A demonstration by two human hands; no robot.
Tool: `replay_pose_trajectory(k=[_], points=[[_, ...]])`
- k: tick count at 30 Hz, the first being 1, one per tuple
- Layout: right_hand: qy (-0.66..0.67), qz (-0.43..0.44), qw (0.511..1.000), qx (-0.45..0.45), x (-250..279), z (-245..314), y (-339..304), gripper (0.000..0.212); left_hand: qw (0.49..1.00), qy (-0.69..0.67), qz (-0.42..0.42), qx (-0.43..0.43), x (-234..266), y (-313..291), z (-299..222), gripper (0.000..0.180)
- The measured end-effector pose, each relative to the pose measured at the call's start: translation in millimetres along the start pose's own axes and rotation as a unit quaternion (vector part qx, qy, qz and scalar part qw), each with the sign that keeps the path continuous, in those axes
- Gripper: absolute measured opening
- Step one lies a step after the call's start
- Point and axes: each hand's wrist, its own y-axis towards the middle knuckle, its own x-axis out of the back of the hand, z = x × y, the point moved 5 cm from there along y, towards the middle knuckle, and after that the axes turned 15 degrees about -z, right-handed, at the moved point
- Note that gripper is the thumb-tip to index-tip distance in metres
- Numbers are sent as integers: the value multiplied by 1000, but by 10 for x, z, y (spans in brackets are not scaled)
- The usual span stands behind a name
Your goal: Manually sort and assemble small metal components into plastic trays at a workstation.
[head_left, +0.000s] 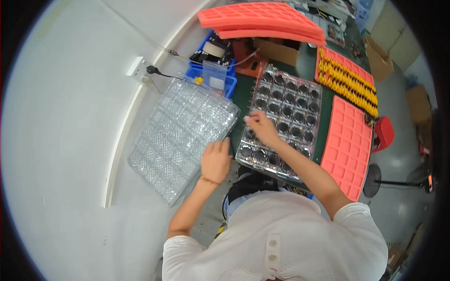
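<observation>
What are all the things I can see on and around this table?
Clear tray of round dark parts: one, see-through with black pieces, middle of the green table.
Stack of clear blister trays: one stack, see-through, left of the table.
Pink foam trays with square pockets: one empty at right; one above it with yellow parts; a stack at the top.
Blue bin: one, above the clear stack, with a small clear bag.
Cardboard boxes: one on the table, others on the floor at far right.
Wall socket with black plug: one, white, on the left.
Left hand: on the edge of the clear stack.
Right hand: fingertips on the tray of dark parts.
</observation>
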Motion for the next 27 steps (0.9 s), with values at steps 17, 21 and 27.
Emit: replay_pose_trajectory(k=[17,21,27], points=[[-274,-243,930,28,1666,-809,1186,77,999,-52,1,-16,579,-221,-103,64],[-443,-19,892,-90,1389,-785,372,82,989,-84,76,-89,-249,-166,-385,60],[-489,-138,861,14,1815,-1044,441,63,957,-86,184,-207,-1079,-244,-820,64]])
